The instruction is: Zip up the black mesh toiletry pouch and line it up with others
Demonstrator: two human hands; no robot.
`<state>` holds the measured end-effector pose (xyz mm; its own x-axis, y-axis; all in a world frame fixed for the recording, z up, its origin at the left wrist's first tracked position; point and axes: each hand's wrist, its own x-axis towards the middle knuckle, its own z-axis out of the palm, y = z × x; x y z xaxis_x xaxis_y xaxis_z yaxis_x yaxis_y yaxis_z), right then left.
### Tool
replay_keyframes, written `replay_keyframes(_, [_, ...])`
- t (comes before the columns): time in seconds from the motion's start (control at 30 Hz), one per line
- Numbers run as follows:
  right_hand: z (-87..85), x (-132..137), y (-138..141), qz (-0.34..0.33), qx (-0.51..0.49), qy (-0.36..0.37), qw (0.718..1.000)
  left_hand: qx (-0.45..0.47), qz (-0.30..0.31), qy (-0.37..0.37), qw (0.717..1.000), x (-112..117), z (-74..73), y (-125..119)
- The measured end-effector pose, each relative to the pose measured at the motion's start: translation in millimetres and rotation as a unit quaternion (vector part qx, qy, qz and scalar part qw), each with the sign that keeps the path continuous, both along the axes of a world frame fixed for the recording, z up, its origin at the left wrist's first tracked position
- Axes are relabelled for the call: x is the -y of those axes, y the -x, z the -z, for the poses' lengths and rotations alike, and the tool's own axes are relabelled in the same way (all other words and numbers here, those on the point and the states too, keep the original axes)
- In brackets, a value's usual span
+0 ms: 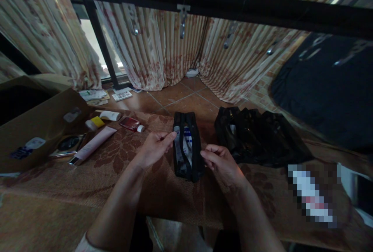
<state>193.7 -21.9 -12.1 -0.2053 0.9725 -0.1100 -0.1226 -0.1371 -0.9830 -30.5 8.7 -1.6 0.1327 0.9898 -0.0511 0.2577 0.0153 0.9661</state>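
A small black mesh pouch (186,147) stands upright on the brown patterned cloth (122,182), with white-and-blue items showing inside it. My left hand (154,147) pinches the pouch's top left edge with thumb and forefinger. My right hand (223,162) is curled against the pouch's lower right side, fingers closed on its edge.
A pile of black mesh bags (259,139) lies right of the pouch. At left are a pink tube (93,145), a yellow-capped tube (95,123), a white tube (110,115), a red bottle (131,123) and an open cardboard box (32,127). Curtains (163,49) hang behind.
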Motion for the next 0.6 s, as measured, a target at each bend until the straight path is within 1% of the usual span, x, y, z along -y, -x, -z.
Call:
replay_keyframes(0.13, [-5.3, 4.4, -8.5, -0.092, 0.046, 0.023, 0.994, 0.003, -0.007, -0.007, 1.000, -0.5, -0.2, 0.2])
replay_keyframes(0.2, [-7.5, 7.3, -12.0, -0.131, 0.052, 0.031, 0.989, 0.004, -0.013, -0.010, 1.000, -0.5, -0.8, 0.1])
replay_keyframes(0.27, [-8.6, 9.4, -13.3, -0.146, 0.034, 0.037, 0.988, 0.000, -0.017, -0.010, 1.000, -0.5, -1.5, -0.2])
replay_keyframes(0.3, [-8.5, 9.6, -12.8, -0.140, 0.015, 0.042, 0.989, -0.001, -0.020, -0.010, 1.000, -0.5, -2.0, -0.5])
replay_keyframes(0.37, [-6.6, 7.7, -10.2, -0.090, -0.032, 0.057, 0.994, 0.000, -0.024, -0.010, 1.000, -0.5, -3.1, -1.0])
replay_keyframes(0.43, [-3.2, 3.1, -6.4, -0.004, -0.067, 0.076, 0.995, 0.003, -0.028, -0.013, 1.000, -0.2, -4.3, -1.5])
replay_keyframes(0.5, [0.5, -2.4, -2.9, 0.079, -0.069, 0.093, 0.990, -0.003, -0.032, -0.015, 0.999, 0.3, -5.2, -1.7])
replay_keyframes(0.53, [2.0, -4.7, -1.5, 0.106, -0.061, 0.099, 0.987, -0.007, -0.033, -0.014, 0.999, 0.4, -5.5, -1.7])
replay_keyframes(0.6, [4.1, -7.8, 0.9, 0.133, -0.050, 0.101, 0.985, -0.015, -0.035, -0.013, 0.999, 0.4, -5.4, -1.6])
